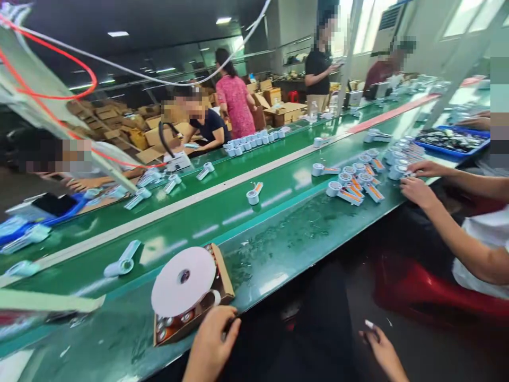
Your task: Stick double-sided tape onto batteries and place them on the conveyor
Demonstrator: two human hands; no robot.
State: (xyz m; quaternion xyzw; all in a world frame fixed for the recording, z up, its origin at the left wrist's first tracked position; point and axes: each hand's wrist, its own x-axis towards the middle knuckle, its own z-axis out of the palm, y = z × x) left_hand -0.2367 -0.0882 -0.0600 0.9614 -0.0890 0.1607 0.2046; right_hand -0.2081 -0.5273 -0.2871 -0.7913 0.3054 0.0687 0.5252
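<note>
My left hand [214,339], fingers loosely curled and thumb apart, is at the front edge of the bench by a small cardboard box [228,278]. I see nothing held in it. A large white roll [170,289] with a hole in its middle lies on top of the box. Orange-brown cylindrical parts [163,330] with metallic ends show underneath. Low on the right, away from the bench, is my right hand [384,353], its fingers apart. A small white piece [369,323] is at one fingertip; whether it is held or worn, I cannot tell.
White-blue round-headed devices with handles [123,265] lie along the green conveyor [191,225]. Several with orange strips [353,185] are grouped on the bench. A co-worker's hands [417,185] work at right beside a blue tray [483,143]. Red tubing [93,79] hangs upper left.
</note>
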